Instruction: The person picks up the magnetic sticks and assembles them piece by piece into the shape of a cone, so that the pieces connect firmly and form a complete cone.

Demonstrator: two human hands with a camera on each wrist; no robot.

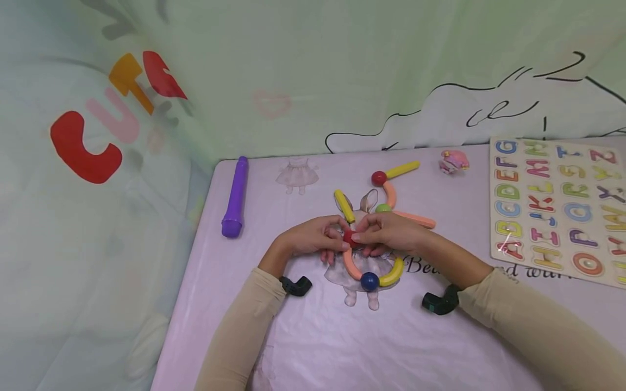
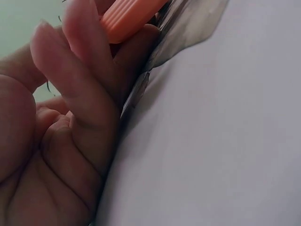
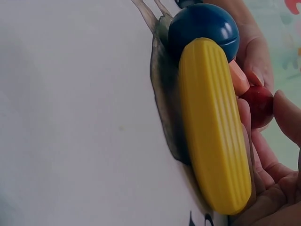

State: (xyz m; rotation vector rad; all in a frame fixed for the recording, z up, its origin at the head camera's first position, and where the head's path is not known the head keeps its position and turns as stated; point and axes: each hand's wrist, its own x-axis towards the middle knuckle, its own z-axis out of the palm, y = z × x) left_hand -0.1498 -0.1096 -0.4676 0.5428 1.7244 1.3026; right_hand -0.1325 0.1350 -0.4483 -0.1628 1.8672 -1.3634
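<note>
Both hands meet at a red ball (image 1: 349, 238) in the middle of the table. With thumb and fingers, my left hand (image 1: 313, 236) pinches the ball from the left, where a curved orange stick (image 1: 351, 266) joins it. On the other side, my right hand (image 1: 393, 233) grips the same ball, its thumb (image 3: 288, 115) pressing it in the right wrist view. The orange stick runs down to a blue ball (image 1: 369, 281), which carries a curved yellow stick (image 1: 393, 273). Just above the red ball lies a straight yellow stick (image 1: 344, 205); whether they touch is hidden by fingers.
Behind the right hand lies another joined piece with a red ball (image 1: 379, 178), a green ball (image 1: 383, 208) and several sticks. A purple toy microphone (image 1: 235, 198) is at the left, a small pink toy (image 1: 454, 161) at the back, an alphabet board (image 1: 557, 212) at the right.
</note>
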